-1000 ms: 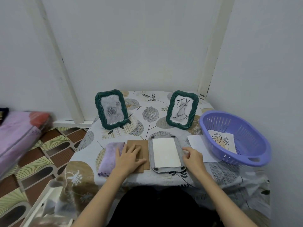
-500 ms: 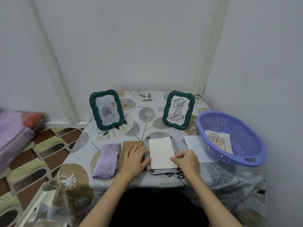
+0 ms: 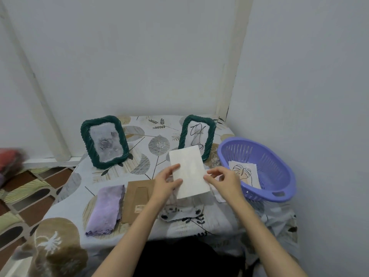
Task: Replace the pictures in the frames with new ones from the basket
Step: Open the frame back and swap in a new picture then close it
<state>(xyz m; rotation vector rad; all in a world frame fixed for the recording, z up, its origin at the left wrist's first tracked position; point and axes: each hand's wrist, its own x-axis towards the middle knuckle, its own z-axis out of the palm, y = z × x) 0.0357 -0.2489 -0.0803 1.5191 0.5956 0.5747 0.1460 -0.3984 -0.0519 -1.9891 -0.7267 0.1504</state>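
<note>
A white picture sheet (image 3: 189, 172), blank side up, is held above the table. My left hand (image 3: 166, 183) pinches its left edge and my right hand (image 3: 221, 181) pinches its right edge. Below it lies a face-down frame (image 3: 180, 211), largely hidden by my arms. Its brown backing board (image 3: 137, 198) lies to the left. Two green rope-edged frames stand at the back: one with a rose picture (image 3: 104, 141), one with a line drawing (image 3: 197, 135). The purple basket (image 3: 265, 156) at right holds a leaf drawing (image 3: 244, 172).
A folded lilac cloth (image 3: 104, 209) lies left of the backing board. Another white sheet (image 3: 218, 193) peeks out under my right hand, beside the basket. The small table, under a leaf-patterned tablecloth (image 3: 159, 144), sits in a wall corner; patterned floor tiles (image 3: 22, 188) are at left.
Both hands have lifted the white sheet off the face-down frame and raised it above the table. The camera has shifted a little.
</note>
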